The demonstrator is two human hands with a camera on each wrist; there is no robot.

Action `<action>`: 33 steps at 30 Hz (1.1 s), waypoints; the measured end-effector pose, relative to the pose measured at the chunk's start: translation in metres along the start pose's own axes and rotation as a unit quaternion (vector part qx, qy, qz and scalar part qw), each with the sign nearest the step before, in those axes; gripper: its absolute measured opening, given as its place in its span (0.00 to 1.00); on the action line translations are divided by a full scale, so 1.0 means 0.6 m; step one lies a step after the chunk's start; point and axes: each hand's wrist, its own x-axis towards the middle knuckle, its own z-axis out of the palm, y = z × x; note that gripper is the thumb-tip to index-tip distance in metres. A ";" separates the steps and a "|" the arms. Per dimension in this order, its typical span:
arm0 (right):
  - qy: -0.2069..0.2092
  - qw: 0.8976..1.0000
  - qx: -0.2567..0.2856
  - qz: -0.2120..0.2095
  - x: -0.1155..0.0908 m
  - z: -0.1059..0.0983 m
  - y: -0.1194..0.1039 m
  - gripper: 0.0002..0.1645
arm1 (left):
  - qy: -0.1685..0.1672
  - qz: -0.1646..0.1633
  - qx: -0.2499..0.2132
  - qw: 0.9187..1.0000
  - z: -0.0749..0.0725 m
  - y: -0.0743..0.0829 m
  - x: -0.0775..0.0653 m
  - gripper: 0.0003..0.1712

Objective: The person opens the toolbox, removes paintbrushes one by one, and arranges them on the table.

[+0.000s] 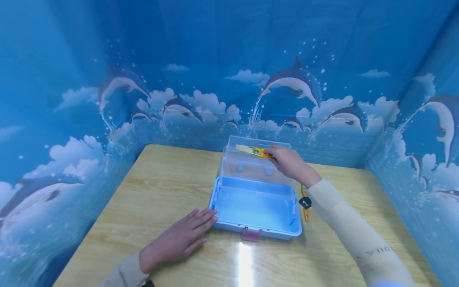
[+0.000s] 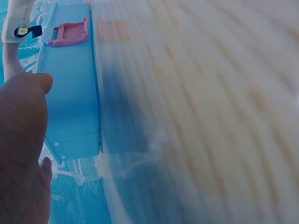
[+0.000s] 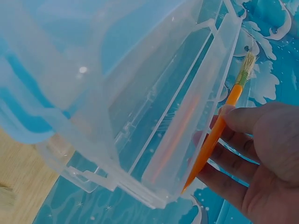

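Orange-handled paintbrush [image 3: 212, 142] is pinched in the right hand [image 1: 292, 163] over the far clear tray [image 1: 251, 161]; flat, open left hand [image 1: 181, 239] steadies the blue storage box [image 1: 256, 207].

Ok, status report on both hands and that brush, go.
Left hand flat on table, fingertips at blue box. Right hand pinching orange brush over clear tray. Second orange tool beside box, clear of path.

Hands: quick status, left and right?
Left hand: open, flat on the wooden table, fingertips by the light blue plastic box.
Right hand: holding the orange-handled paintbrush.
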 end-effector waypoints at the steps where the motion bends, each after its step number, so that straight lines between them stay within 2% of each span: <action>1: 0.001 1.000 0.002 0.002 -0.002 0.000 0.000 0.18 | 0.002 0.001 0.000 1.000 0.000 0.000 0.000 0.39; 21: 0.026 0.999 -0.005 0.022 -0.042 -0.002 0.011 0.20 | -0.011 -0.003 0.006 1.000 0.000 0.000 0.000 0.38; 28: 0.034 0.999 -0.004 0.031 -0.055 -0.003 0.013 0.21 | -0.025 -0.012 -0.010 1.000 -0.003 0.001 0.002 0.38; 33: 0.043 0.999 0.001 0.033 -0.065 -0.003 0.015 0.21 | -0.023 -0.010 -0.007 1.000 -0.003 0.002 0.002 0.38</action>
